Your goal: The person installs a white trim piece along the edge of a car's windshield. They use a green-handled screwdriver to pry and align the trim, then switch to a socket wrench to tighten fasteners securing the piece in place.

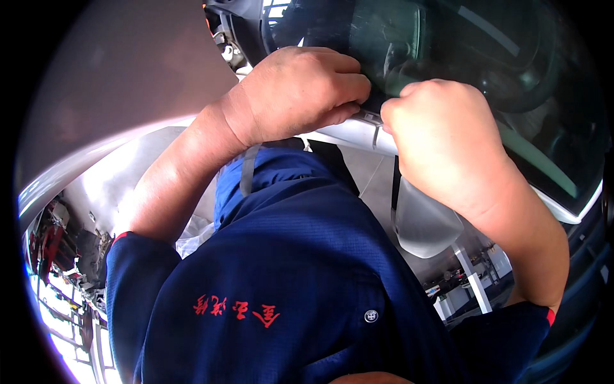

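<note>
My left hand (304, 93) is closed, its thumb and fingers pressed together at the lower edge of a car's dark windshield (384, 38). Close beside it on the right, my right hand (444, 141) is curled into a fist with its knuckles up. A short gap parts the two hands, and in it shows a bit of the white windshield pillar (352, 134). Whatever lies between the fingers of either hand is hidden by the hands themselves.
A large brownish-grey panel, seemingly the raised hood (128, 64), fills the upper left, above a pale fender (105, 169). A rounded whitish part, probably a side mirror (425, 224), sits below my right wrist. Car parts (70, 249) are piled at the lower left.
</note>
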A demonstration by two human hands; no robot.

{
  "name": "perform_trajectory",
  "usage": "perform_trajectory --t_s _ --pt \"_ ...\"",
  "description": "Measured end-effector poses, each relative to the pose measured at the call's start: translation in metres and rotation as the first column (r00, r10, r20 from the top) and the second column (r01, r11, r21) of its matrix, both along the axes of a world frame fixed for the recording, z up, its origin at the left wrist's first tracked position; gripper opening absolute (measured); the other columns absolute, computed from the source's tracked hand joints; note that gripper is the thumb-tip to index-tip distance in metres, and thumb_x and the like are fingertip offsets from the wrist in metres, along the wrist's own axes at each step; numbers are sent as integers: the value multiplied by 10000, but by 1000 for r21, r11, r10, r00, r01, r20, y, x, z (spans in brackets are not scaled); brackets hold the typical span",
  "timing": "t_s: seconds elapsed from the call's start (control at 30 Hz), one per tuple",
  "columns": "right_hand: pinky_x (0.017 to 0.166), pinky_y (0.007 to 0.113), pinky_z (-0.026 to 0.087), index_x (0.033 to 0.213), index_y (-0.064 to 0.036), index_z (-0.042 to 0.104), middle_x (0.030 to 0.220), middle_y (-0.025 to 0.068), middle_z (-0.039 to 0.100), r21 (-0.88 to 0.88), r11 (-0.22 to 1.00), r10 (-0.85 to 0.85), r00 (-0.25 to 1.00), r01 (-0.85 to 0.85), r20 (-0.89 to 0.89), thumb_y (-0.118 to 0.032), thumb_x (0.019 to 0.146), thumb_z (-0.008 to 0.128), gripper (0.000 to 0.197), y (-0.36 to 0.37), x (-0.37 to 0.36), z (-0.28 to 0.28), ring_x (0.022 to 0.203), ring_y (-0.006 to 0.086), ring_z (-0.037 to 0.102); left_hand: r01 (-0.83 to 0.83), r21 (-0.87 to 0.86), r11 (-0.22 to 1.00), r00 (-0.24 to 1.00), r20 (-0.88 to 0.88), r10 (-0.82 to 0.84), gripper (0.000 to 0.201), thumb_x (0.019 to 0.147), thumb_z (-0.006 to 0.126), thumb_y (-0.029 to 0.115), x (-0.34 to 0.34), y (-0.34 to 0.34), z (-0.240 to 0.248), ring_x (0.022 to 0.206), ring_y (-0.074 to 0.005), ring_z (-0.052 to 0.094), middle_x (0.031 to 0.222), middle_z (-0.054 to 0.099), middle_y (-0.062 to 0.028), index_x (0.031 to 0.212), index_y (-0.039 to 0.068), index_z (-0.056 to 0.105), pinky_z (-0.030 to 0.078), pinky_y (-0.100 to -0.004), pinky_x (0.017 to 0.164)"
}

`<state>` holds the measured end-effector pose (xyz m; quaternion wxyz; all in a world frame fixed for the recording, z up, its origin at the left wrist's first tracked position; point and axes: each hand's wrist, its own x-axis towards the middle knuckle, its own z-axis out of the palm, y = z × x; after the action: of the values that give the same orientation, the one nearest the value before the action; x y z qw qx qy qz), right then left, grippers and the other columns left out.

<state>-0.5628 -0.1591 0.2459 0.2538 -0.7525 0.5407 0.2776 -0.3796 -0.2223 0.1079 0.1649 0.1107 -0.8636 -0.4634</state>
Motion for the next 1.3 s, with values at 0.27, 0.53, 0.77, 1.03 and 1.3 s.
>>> perform_trajectory --t_s 0.27,0.53,0.77,1.03,1.3 --pt "609 383 592 729 -93 802 668 107 707 -170 981 113 989 -96 92 -100 713 771 36 -4 4 4 659 270 740 18 52 998 1000 1 -18 171 898 789 147 2 -8 5 903 -341 721 964 687 -86 1043 92 715 592 -462 776" --pt "604 365 597 671 -108 766 670 98 712 -140 990 42 992 -25 116 -127 685 760 24 1 10 3 679 247 750 6 62 998 1000 -4 -6 195 879 816 146 0 -9 3 938 -318 720 964 687 -69 1035 87 715 600 -447 798" --pt "636 385 599 722 -101 791 719 103 719 -76 996 60 994 -53 95 -99 713 764 28 -9 -4 1 720 275 752 35 104 994 999 -25 -33 211 890 824 111 5 -10 2 905 -314 695 954 668 -93 1070 41 739 580 -425 785" --pt "733 457 580 813 -50 778 819 132 714 21 998 50 996 -51 73 -150 881 755 123 -16 -18 4 805 346 729 3 143 990 998 60 -12 244 863 815 39 24 -14 13 943 -314 695 999 677 -99 1097 45 746 591 -410 821" --pt "706 474 518 857 -11 723 802 147 646 -108 980 -139 967 165 212 -105 913 725 110 -7 -33 19 793 369 665 -62 41 997 986 157 54 197 874 804 41 43 -16 11 961 -272 683 990 682 -86 1066 42 761 606 -383 810"
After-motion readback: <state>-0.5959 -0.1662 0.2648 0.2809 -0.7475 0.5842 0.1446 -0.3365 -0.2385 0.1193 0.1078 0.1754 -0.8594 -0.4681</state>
